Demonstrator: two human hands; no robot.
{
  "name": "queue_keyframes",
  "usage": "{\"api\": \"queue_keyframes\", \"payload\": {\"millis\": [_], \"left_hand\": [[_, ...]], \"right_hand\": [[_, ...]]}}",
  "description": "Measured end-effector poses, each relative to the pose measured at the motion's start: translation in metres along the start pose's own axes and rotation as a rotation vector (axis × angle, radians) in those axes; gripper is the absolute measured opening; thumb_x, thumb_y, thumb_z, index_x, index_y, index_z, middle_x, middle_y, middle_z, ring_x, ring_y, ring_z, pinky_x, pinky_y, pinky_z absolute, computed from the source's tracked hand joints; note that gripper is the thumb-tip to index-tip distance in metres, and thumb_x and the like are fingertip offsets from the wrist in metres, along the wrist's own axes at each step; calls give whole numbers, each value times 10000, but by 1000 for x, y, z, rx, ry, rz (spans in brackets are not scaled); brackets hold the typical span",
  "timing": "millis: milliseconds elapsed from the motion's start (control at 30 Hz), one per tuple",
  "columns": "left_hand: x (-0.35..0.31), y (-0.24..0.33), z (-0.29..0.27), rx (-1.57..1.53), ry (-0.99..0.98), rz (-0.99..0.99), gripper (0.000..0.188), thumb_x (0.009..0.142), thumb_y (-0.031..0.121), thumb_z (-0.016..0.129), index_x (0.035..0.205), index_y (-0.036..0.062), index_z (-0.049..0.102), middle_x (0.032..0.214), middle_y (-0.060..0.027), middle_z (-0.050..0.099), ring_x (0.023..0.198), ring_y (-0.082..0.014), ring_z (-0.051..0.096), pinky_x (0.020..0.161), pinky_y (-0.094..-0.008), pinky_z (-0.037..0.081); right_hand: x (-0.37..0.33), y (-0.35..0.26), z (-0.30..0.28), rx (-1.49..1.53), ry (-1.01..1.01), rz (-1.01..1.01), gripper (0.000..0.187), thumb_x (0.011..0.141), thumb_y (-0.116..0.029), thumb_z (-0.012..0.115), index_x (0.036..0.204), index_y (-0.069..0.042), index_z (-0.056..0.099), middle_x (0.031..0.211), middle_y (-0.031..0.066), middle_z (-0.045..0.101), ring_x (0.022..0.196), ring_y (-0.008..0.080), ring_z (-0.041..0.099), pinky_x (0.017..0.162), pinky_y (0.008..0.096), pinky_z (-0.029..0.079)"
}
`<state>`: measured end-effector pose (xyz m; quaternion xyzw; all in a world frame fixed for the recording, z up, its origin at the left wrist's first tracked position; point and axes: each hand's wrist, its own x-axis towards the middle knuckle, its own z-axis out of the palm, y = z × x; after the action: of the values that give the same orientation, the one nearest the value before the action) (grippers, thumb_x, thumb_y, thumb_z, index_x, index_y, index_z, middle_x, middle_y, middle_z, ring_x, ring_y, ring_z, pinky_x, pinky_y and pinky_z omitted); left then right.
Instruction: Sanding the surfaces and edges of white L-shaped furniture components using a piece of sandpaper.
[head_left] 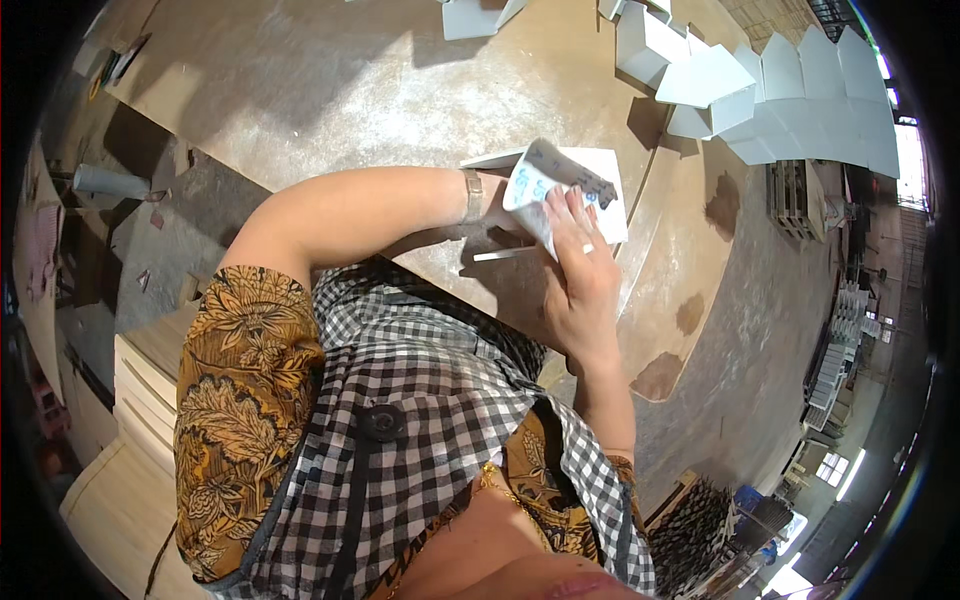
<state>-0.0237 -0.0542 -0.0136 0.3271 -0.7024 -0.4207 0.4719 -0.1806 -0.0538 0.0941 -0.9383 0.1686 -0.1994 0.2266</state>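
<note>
My right hand [585,262] wears a ring and has its fingers over a crumpled white sheet [533,190] with blue and grey print; whether this is cloth, paper or plastic I cannot tell. The sheet is pressed against a white angled-panel piece [610,170], like a small open box, on the brown table [400,110]. My left hand [495,203], with a watch at its wrist, reaches across to the near side of that piece; its fingers are hidden behind the sheet and the panels.
At the table's far right stand several white folded-panel pieces [705,76], some in a long row [830,115]. Another white piece [475,17] lies at the far edge. Left are a wooden chair [150,400] and a grey tube [110,181]. Wooden crates [795,200] stand beyond the right.
</note>
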Motion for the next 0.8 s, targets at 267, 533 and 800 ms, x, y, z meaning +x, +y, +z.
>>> {"api": "queue_keyframes", "payload": {"millis": [267, 533, 800], "left_hand": [[12, 1, 7, 58, -23, -30, 386, 915, 233, 396, 1241, 27, 401, 1241, -132, 463, 1160, -206, 443, 970, -304, 362], [2, 4, 0, 147, -3, -66, 382, 916, 233, 397, 1239, 29, 406, 1238, -129, 466, 1157, -205, 445, 969, -305, 363], [18, 3, 3, 197, -38, -79, 378, 917, 233, 397, 1236, 31, 410, 1234, -126, 469, 1155, -205, 447, 969, -306, 364]], "right_hand": [[51, 43, -1, -161, 104, 154, 362, 773, 3, 484, 1132, -9, 526, 1169, 220, 523, 1125, 386, 471, 950, 424, 382], [1, -2, -10, 3, -78, -37, 464, 696, 74, 492, 1140, -50, 541, 1206, 190, 513, 1158, 368, 453, 1000, 447, 335], [31, 42, -18, -108, 109, 332, 379, 738, 47, 477, 1107, -1, 546, 1103, 230, 560, 1088, 394, 498, 914, 443, 402]]}}
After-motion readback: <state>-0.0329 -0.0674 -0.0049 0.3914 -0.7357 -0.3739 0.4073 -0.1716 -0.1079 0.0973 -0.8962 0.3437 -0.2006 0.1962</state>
